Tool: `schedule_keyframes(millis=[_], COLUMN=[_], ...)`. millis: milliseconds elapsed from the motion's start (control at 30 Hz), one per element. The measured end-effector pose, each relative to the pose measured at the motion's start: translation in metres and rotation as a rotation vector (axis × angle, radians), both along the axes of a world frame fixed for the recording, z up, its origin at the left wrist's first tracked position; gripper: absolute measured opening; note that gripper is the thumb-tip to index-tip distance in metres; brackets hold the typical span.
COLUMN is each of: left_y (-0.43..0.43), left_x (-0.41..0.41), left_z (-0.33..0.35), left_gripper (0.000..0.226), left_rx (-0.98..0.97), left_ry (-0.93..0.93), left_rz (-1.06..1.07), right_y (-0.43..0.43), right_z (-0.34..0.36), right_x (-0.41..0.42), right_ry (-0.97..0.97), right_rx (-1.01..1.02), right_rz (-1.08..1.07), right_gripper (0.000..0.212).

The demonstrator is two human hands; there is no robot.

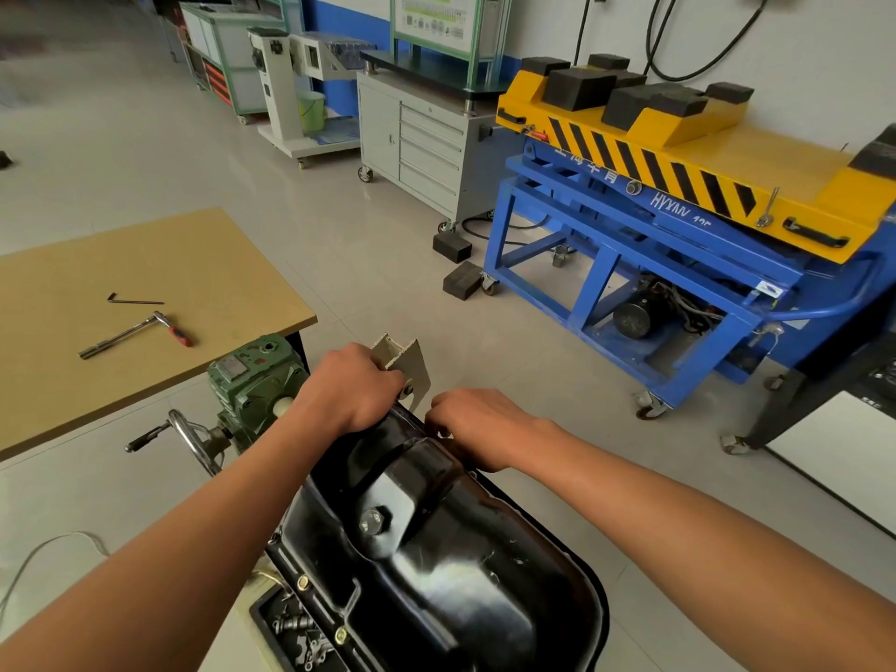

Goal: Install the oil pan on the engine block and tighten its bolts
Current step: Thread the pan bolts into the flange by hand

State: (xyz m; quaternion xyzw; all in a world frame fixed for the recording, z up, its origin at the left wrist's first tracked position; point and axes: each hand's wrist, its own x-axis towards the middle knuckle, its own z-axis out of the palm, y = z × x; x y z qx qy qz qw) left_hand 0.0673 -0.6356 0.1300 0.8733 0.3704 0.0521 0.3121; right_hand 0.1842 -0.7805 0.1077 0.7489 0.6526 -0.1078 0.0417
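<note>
The black oil pan (436,565) lies upside down on the engine, with a drain plug (372,521) on its hump and two brass-coloured bolts (302,583) in its left flange. My left hand (349,390) grips the pan's far edge beside a pale metal bracket (405,363). My right hand (477,424) is at the far right flange with fingers curled as if pinching something small; what it holds is hidden. The engine block is hidden under the pan.
A green gearbox with a crank handle (252,385) sits left of the pan. A ratchet wrench (136,334) and hex key (133,299) lie on the wooden table (145,264). A tray of loose parts (291,632) is below. A blue-yellow lift cart (679,211) stands right.
</note>
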Motion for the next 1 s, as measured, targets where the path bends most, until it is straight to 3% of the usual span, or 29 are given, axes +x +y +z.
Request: schedule_keyframes(millis=[500, 667, 800, 1000], left_y=[0.0009, 0.0007, 0.0007, -0.0001], left_x=[-0.0002, -0.0001, 0.0001, 0.0002], left_z=[-0.0023, -0.0019, -0.0019, -0.0006], left_gripper=[0.030, 0.030, 0.028, 0.029], left_rx=[0.012, 0.012, 0.012, 0.015], left_ry=[-0.015, -0.023, -0.013, -0.015], left_rz=[0.004, 0.000, -0.001, -0.008], right_y=[-0.0013, 0.0024, -0.0010, 0.0012], right_z=[0.0033, 0.0028, 0.0079, 0.0081], right_x=[-0.0014, -0.0062, -0.0053, -0.0069], right_ry=[0.026, -0.046, 0.025, -0.089], right_rx=[0.014, -0.003, -0.044, -0.055], right_rz=[-0.001, -0.020, -0.043, -0.007], right_gripper=[0.015, 0.015, 0.020, 0.013])
